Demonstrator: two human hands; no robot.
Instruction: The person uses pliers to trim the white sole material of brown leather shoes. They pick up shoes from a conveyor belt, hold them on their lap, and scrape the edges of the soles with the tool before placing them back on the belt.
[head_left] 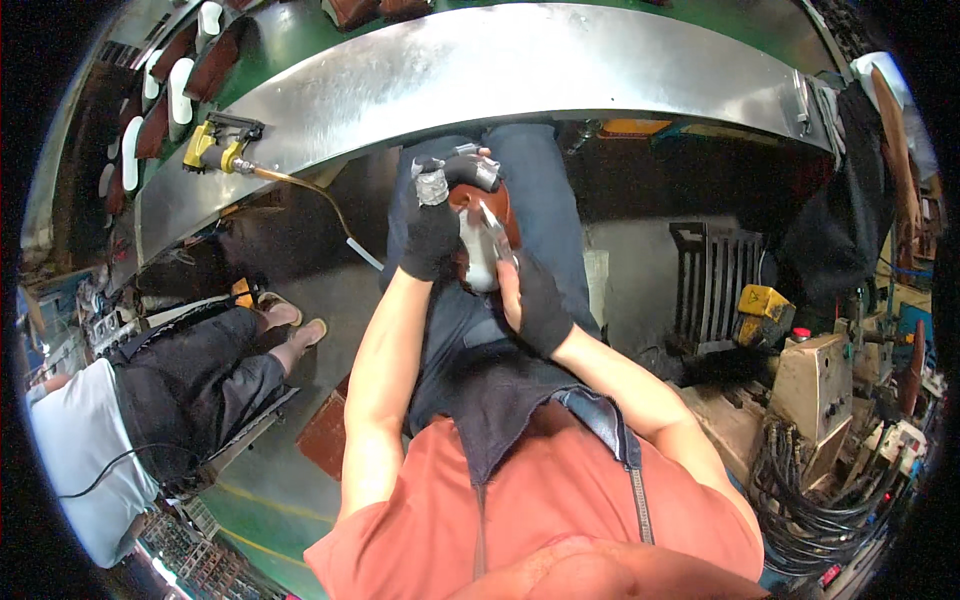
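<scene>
A brown leather shoe upper (pixel 503 200) with a white underside (pixel 477 250) facing up rests over my lap, near the bench edge. My left hand (pixel 437 225), in a black glove with silver tape round the fingers, is wrapped about its far left side and toe. In my right hand (pixel 540 303), also black-gloved with the thumb and fingertips bare, is a slim shiny metal hand tool (pixel 492 226). Its tip lies against the shoe's white underside near the toe. The tool's exact kind is too small to make out, and my fingers partly hide the shoe's edges.
A curved metal bench (pixel 560 60) spans the far side. On its left lies a yellow nail gun (pixel 215 148) with a hose, beside several brown shoes with white soles (pixel 180 92). Another person (pixel 180 390) sits at left. A machine (pixel 812 380) with cables stands at right.
</scene>
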